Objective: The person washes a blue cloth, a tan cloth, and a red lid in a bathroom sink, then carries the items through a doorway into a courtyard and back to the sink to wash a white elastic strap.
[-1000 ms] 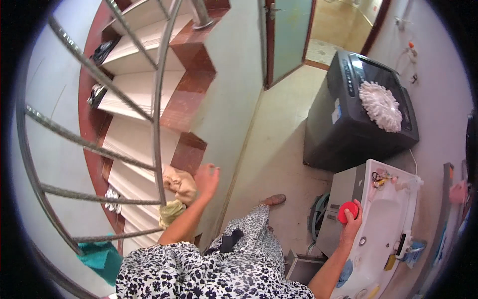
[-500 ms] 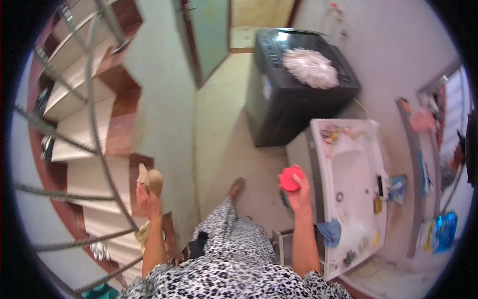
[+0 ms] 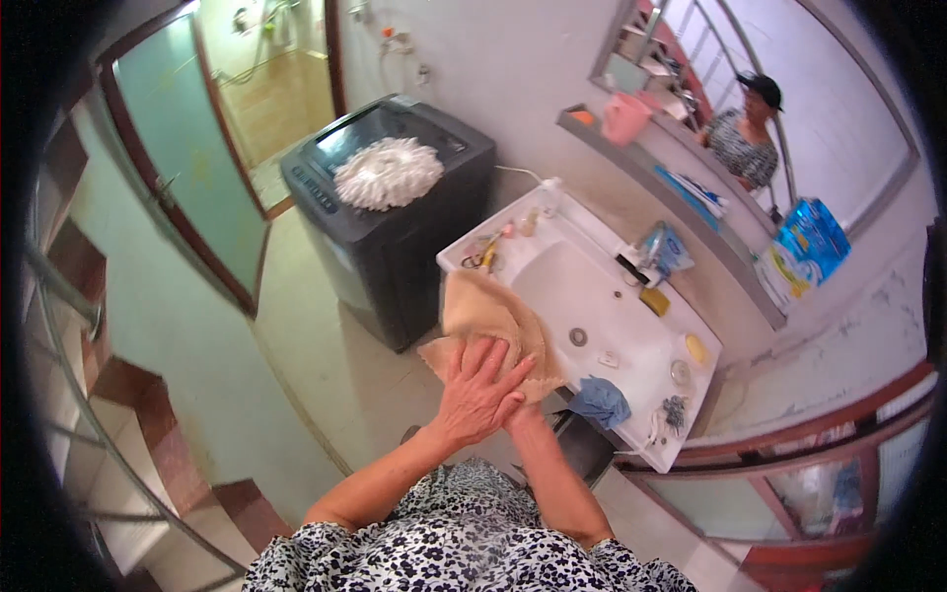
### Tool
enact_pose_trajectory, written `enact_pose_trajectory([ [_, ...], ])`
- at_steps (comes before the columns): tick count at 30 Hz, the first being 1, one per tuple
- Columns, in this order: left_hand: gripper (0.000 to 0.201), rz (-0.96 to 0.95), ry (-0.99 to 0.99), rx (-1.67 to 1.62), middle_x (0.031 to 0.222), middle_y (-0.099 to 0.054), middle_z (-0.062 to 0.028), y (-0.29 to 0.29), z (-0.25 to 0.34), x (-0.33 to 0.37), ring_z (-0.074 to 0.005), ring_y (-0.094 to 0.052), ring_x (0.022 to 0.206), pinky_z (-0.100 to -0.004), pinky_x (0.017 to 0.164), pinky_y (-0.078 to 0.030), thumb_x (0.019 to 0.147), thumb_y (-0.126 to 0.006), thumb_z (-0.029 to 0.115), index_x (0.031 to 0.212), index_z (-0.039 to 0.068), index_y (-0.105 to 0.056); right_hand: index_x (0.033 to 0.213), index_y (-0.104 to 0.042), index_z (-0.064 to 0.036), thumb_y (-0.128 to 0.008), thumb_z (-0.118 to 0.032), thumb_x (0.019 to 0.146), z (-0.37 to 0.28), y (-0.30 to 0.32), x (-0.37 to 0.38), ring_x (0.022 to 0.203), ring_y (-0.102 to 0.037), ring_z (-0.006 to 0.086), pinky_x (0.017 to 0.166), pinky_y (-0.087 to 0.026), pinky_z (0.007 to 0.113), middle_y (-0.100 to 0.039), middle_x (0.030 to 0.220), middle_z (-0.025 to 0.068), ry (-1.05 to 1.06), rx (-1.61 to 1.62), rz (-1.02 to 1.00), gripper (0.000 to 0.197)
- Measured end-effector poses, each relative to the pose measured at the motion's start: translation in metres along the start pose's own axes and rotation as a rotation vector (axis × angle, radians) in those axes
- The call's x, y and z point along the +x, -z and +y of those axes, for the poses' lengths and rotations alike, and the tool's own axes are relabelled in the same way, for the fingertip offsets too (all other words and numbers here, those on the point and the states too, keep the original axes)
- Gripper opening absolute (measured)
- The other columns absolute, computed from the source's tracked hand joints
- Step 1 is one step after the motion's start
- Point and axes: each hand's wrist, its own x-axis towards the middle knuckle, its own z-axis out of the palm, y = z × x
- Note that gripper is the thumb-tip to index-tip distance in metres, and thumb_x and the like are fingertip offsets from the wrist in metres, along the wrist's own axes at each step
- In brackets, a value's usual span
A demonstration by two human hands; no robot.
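Fingers [image 3: 483, 357] of my left hand [image 3: 473, 400] lie stretched out and a bit spread on top of the tan cloth [image 3: 485, 304], tips pointing far, thumb reaching right across to my right hand [image 3: 525, 412]. Not clenched, just laid over it. Right hand goes underneath: only the part by the wrist shows, rest covered, so can't tell if its fingers are open, closed or gripping anything. Key relation: cloth sits between my two hands, left above, right below. Long axis runs far left to near right, slanting across the left fingers. Most of the loose cloth lies beyond the fingertips; one corner pokes out left, scalloped edge comes out near right. Left hand has the clear contact; right hand's hold is hidden. Cloth overlaps the near left edge of the sink [image 3: 557, 276] from this angle; can't tell if they touch. Washing machine [image 3: 380, 271] with white mop head [image 3: 390, 173] on top is far left, apart from the hands. Blue rag [image 3: 600, 402] hangs on the sink's near edge, right of my right hand.
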Motion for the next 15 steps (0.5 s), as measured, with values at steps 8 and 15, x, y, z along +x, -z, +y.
enact_pose_trajectory([
  [8, 0.033, 0.034, 0.505, -0.514, 0.101, -0.053, -0.0190, -0.024, -0.002, 0.045, -0.0343, -0.051, 0.095, -0.0387, 0.084, -0.040, 0.092, -0.036, 0.023, 0.110, 0.001, -0.052, 0.125, -0.043, -0.0052, -0.038, -0.030, 0.095, 0.001, -0.018, -0.010, 0.115, -0.042, 0.0161, 0.099, -0.032, 0.029, -0.046, 0.125, 0.0034, 0.290, -0.322, 0.353, 0.040],
  [15, 0.033, 0.125, 1.069, -1.279, 0.073, -0.057, -0.0166, -0.063, -0.082, 0.049, -0.0321, -0.055, 0.063, -0.0381, 0.060, -0.045, 0.093, -0.037, 0.030, 0.099, 0.000, -0.051, 0.120, -0.045, -0.0019, -0.035, -0.035, 0.096, 0.009, -0.023, 0.006, 0.112, -0.047, 0.0190, 0.097, -0.037, 0.033, -0.049, 0.120, 0.0100, 0.475, -0.765, 0.350, 0.042],
])
